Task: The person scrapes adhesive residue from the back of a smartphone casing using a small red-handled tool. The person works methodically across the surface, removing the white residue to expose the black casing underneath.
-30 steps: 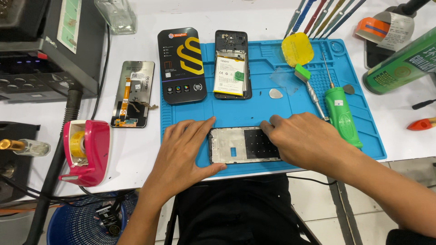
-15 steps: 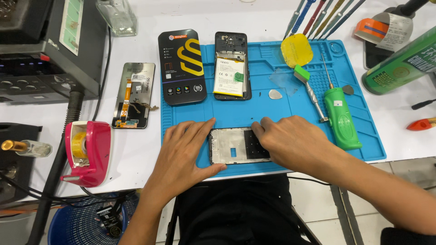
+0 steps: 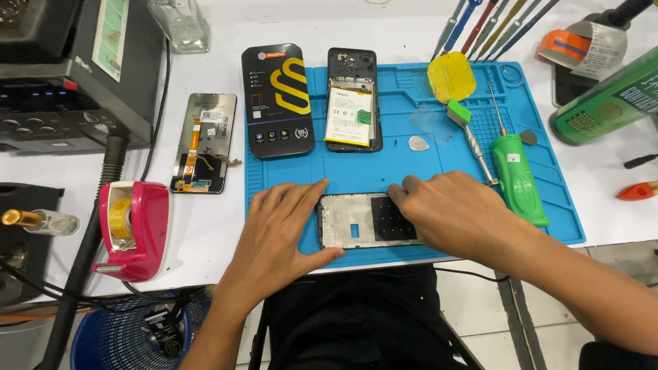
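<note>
Head view: phone frame [image 3: 363, 220] between hands.

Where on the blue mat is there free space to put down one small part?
The blue mat is bare between the opened phone, the phone frame and the green screwdriver. The front edge is crowded by the left hand and right hand.

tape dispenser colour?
Pink, with a yellow roll inside: the tape dispenser left of the blue mat, clearest in the head view.

A silver rectangular phone frame [image 3: 367, 220] lies on the blue silicone mat [image 3: 411, 168] between both hands, behind it an opened black phone [image 3: 352, 99], rightward a green electric screwdriver [image 3: 517, 179].
</note>
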